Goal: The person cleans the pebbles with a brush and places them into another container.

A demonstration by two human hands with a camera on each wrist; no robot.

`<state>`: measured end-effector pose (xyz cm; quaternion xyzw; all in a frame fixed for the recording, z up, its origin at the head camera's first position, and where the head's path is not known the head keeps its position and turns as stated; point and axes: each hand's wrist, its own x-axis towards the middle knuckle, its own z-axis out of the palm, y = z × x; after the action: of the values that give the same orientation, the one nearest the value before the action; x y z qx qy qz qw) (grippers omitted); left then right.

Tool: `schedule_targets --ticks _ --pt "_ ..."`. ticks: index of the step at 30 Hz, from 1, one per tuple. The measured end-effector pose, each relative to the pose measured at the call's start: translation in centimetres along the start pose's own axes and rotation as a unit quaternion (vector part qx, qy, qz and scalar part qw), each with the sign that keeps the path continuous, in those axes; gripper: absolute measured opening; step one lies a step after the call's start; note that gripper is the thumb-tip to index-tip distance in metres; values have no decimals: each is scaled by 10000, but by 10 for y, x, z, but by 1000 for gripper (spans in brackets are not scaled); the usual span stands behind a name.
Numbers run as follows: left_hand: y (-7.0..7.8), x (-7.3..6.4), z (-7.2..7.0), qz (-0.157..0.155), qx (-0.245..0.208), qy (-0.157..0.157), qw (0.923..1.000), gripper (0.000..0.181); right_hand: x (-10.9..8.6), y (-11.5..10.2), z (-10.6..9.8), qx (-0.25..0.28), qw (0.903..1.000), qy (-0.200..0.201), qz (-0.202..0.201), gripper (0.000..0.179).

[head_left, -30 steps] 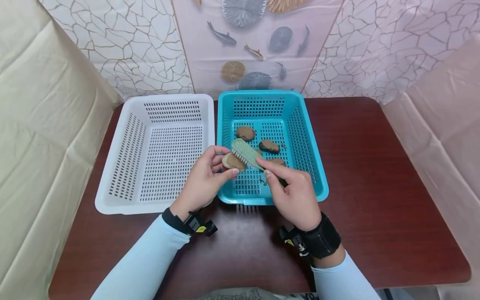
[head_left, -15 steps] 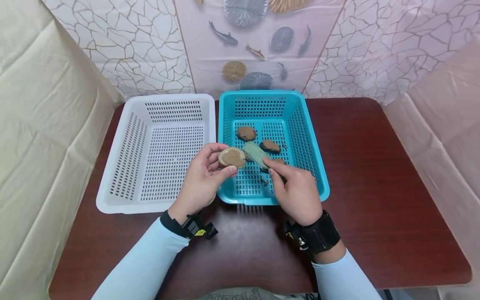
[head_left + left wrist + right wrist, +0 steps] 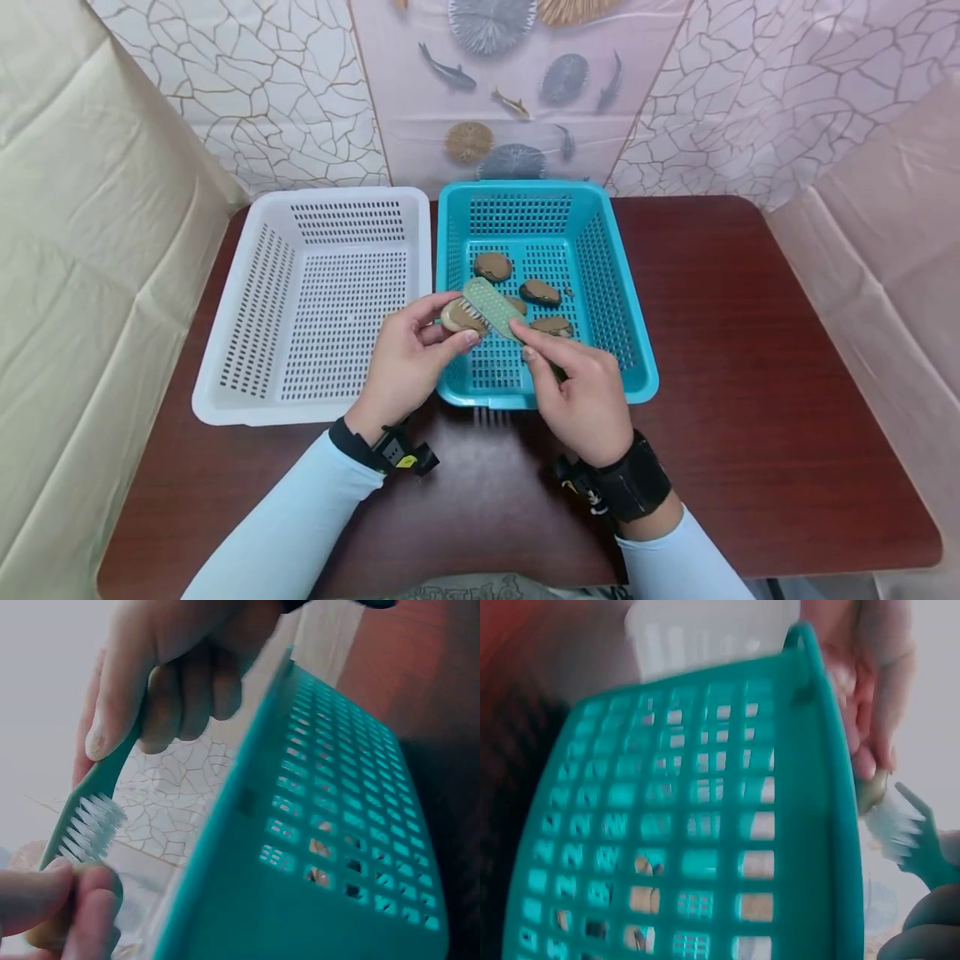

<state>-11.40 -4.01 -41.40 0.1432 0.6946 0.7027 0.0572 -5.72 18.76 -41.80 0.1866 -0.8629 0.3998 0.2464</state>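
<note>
In the head view my left hand (image 3: 401, 354) pinches a pale stone (image 3: 452, 317) coated with brown mud, held over the left side of the teal basket (image 3: 525, 187). My right hand (image 3: 588, 392) grips the handle of a green scrub brush (image 3: 491, 304), index finger laid along its back. White bristles (image 3: 94, 825) meet the stone's upper face, as the left wrist view also shows from the side. Thumb and fingers cover much of the stone (image 3: 54, 930) there. Several more mud-covered stones, among them one at the back (image 3: 492, 267), lie on the basket floor.
A white slotted basket (image 3: 341, 325) stands directly left of the teal one. Both rest on a dark red-brown table (image 3: 735, 375). A patterned backdrop (image 3: 255, 100) rises behind, with pale cloth at both sides. Small mud crumbs (image 3: 568, 292) lie in the teal basket.
Half a second ago the brush was off the stone, to its right, and the muddy face showed fully. The brush has come back left onto the stone, which has tilted.
</note>
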Motion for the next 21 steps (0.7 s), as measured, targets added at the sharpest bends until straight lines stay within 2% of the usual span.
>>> schedule_targets --ticks 5,9,12,17,21 --pt "-1 -2 1 -1 -307 170 9994 48 5 4 -2 -624 9979 -129 102 33" --pt "0 -2 1 -37 -462 161 9988 49 9 7 -4 -1065 9940 -172 169 33" --pt "0 -3 0 -74 -457 195 9987 49 8 7 -6 -855 9961 -23 201 36" --pt "0 -1 0 -59 -244 251 9994 47 6 -1 -4 131 9999 -23 70 37" --pt "-2 -1 1 -71 -352 329 9988 44 5 -4 -1 212 9993 -229 201 36"
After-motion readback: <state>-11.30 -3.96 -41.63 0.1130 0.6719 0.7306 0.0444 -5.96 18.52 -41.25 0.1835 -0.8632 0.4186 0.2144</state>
